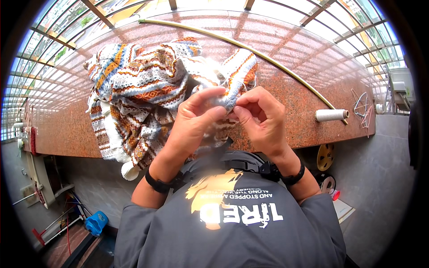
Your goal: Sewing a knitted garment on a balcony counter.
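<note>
A patterned knit garment in white, orange, brown and blue [144, 80] lies bunched on the granite counter [295, 114], its white ribbed edge hanging over the front. My left hand [197, 117] pinches a raised fold of the knit between thumb and fingers. Close beside it, my right hand [261, 117] has thumb and forefinger pressed together at the same fold. Whether a needle or thread is between those fingertips is too small to tell. A cone of white thread [330, 115] lies on its side to the right of my right hand.
A long yellowish rod [268, 58] runs diagonally across the counter behind the garment. Wire hangers [362, 109] lie at the right end. Window bars [308, 16] stand beyond the far edge. On the floor at lower left are a blue bucket [97, 222] and long-handled cleaning tools [57, 231].
</note>
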The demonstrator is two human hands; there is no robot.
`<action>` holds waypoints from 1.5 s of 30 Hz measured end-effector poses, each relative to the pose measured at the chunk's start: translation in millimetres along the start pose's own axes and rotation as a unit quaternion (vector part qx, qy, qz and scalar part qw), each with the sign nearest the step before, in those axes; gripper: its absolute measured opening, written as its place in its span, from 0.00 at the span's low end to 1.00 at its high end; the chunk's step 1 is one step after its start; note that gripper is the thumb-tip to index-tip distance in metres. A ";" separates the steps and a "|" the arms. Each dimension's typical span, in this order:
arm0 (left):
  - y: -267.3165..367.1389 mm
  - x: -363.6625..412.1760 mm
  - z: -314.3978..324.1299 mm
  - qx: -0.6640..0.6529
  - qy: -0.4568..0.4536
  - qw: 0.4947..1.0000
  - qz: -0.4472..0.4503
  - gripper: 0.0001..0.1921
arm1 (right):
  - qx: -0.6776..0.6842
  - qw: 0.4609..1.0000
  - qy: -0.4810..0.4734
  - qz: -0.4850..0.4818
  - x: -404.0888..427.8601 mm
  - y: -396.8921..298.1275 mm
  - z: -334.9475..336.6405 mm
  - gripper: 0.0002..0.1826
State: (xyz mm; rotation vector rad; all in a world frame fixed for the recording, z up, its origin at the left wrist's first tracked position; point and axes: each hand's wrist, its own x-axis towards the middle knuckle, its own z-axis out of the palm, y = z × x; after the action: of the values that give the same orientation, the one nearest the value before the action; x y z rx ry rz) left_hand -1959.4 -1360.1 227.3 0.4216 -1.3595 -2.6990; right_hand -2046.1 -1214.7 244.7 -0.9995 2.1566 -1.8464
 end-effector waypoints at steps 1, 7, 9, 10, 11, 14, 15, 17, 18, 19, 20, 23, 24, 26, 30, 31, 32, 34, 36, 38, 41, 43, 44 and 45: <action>0.4 0.2 -0.6 -0.001 0.000 1.000 0.011 0.19 | 0.004 1.000 -0.001 -0.003 1.1 -1.9 -1.4 0.07; -0.6 1.1 -0.5 -0.005 0.015 1.000 0.000 0.20 | -0.070 0.994 -0.065 0.057 -0.7 -13.5 -10.9 0.06; -1.8 2.4 0.4 -0.013 0.011 1.000 -0.009 0.20 | -0.081 0.992 -0.048 0.084 -0.3 -13.6 -10.9 0.06; -2.1 2.9 0.5 -0.012 0.011 1.000 -0.002 0.20 | -0.074 0.994 -0.045 0.065 0.0 -13.2 -10.7 0.06; -2.3 2.8 0.3 -0.013 0.011 1.000 -0.003 0.19 | -0.051 0.994 -0.047 0.081 0.2 -13.0 -10.7 0.05; -3.5 3.2 -1.0 -0.020 0.010 1.000 -0.002 0.19 | -0.028 0.992 -0.053 0.108 0.2 -12.6 -11.0 0.05; -3.8 3.1 -1.6 -0.020 0.013 1.000 -0.011 0.19 | -0.025 0.990 -0.054 0.129 -0.1 -12.6 -10.9 0.04; -4.8 3.3 -2.4 -0.033 0.007 0.999 0.005 0.19 | -0.016 0.991 -0.054 0.125 -0.4 -11.9 -9.6 0.04; -5.4 3.4 -2.5 -0.037 0.010 0.999 -0.004 0.19 | -0.005 0.990 -0.050 0.131 -0.7 -11.2 -8.7 0.04; -5.9 3.4 -2.5 -0.041 0.004 0.999 0.010 0.19 | -0.005 0.990 -0.050 0.131 -0.9 -10.1 -7.4 0.04; -6.4 3.3 -2.4 -0.045 0.003 0.999 0.012 0.18 | 0.001 0.991 -0.041 0.128 -1.4 -8.9 -6.2 0.04; -6.8 2.8 -2.1 -0.055 -0.002 0.998 0.013 0.18 | -0.003 0.994 -0.024 0.109 -3.2 -4.9 -3.8 0.03; -6.6 2.7 -1.9 -0.058 -0.004 0.998 0.002 0.17 | -0.016 0.995 -0.012 0.094 -3.6 -3.7 -3.3 0.03; -5.7 2.7 -1.5 -0.060 -0.009 0.998 0.012 0.17 | -0.013 0.997 -0.007 0.079 -3.6 -2.1 -2.2 0.04; -3.6 3.0 0.8 -0.033 -0.001 0.999 0.006 0.16 | 0.023 0.998 0.010 0.066 -1.0 -2.1 0.4 0.05; -2.8 3.1 1.4 -0.039 -0.007 0.999 0.021 0.16 | 0.035 0.997 0.013 0.065 -0.2 -2.5 0.9 0.05; -2.0 3.2 1.9 -0.011 0.001 1.000 0.030 0.16 | 0.021 0.999 0.015 0.040 1.4 -2.5 1.1 0.05; -0.5 3.5 2.9 0.017 0.008 0.999 0.038 0.16 | 0.006 1.000 0.017 0.015 3.0 -2.4 0.9 0.05; 1.2 4.3 3.5 0.088 0.006 0.994 0.061 0.16 | 0.025 0.999 0.008 0.027 4.0 -1.3 1.0 0.04; 2.7 5.5 3.8 0.140 -0.005 0.986 0.094 0.15 | -0.022 1.000 -0.003 -0.005 5.1 0.1 2.0 0.04; 5.7 4.8 2.5 0.175 -0.030 0.980 0.094 0.13 | -0.042 0.998 -0.035 -0.032 11.3 0.2 0.5 0.04; 6.9 3.1 1.6 0.158 -0.044 0.984 0.069 0.12 | 0.073 0.996 -0.024 0.036 18.7 -3.2 -6.0 0.03; 7.5 1.5 0.7 0.121 -0.015 0.992 0.038 0.11 | 0.156 0.984 -0.013 0.090 23.5 -5.6 -14.3 0.03; 7.9 0.0 -0.2 0.083 0.013 0.996 0.006 0.10 | 0.252 0.963 0.016 0.094 32.1 -6.0 -24.9 0.04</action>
State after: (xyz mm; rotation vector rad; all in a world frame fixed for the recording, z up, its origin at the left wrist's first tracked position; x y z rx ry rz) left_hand -1959.7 -1365.0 233.5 0.4601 -1.5811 -2.5707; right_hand -2080.9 -1212.0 266.3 -0.6325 1.5892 -2.1577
